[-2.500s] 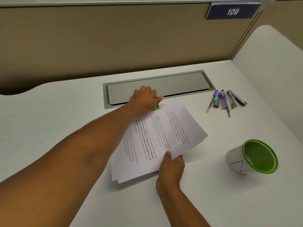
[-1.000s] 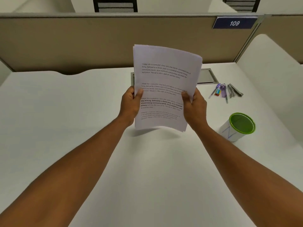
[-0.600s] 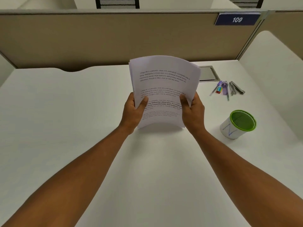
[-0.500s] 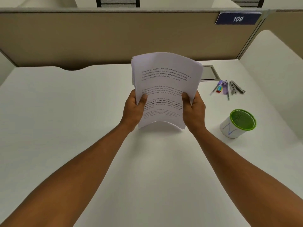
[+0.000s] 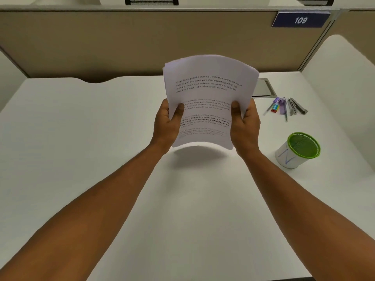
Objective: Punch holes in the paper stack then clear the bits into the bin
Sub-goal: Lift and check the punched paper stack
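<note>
White desk (image 5: 71, 138), cubicle wall behind. Left hand (image 5: 167, 122) and right hand (image 5: 244, 124) each grip a side edge of the paper stack (image 5: 207, 98), thumbs in front, holding it upright just above the surface, probably to square the sheets before punching. Green-rimmed bin (image 5: 298, 150) waits at right.

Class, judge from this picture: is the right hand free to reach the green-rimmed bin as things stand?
Probably not yet: the right hand grips the paper stack. Bare desk separates it from the bin.
</note>
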A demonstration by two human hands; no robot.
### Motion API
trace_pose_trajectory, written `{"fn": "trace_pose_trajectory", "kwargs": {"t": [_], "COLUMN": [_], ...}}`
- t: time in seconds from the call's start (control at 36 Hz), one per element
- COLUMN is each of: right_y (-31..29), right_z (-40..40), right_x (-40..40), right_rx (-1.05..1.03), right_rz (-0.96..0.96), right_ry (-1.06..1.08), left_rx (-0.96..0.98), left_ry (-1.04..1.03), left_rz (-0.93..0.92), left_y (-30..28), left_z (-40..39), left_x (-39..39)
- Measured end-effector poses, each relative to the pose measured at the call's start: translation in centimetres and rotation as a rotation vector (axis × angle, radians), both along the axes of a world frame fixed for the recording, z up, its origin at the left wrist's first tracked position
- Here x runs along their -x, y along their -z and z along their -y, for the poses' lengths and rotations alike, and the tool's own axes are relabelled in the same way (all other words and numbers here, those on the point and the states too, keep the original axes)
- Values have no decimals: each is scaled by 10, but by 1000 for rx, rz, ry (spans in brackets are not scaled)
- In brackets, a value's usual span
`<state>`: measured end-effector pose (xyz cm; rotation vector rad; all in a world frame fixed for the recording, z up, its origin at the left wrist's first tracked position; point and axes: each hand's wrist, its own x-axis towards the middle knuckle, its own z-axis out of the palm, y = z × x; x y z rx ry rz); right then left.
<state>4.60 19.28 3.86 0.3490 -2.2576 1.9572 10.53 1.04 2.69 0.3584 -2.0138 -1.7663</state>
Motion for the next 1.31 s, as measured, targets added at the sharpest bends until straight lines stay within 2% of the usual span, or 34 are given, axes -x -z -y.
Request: {"fn": "trace_pose_trajectory", "kwargs": {"t": [0.14,0.39,0.69,0.78,1.0,1.31], "right_y": [1,-10,24,25,5,-5], "right_z": [1,2,-10,-13,-19,-18], "right_x": [1,8,12,14,19,13], "right_rx": [10,66,-118,-167,-102,-105], "right_rz": [52,-8,71,18,-129,-207], "right_ry": [5,7,56,89,105,116], "left_rx": [-28,-27,-16,-34,-39,-23], "left_ry": [-24,-34,-13,-19,-24,-49], "left_rz": [38,2,164,172,64,44], "left_y": [-1,-14,17,19,-3,-8], "left_z": [1,2,5,4,11,7], "left_x": [2,9,9,8,14,10]}}
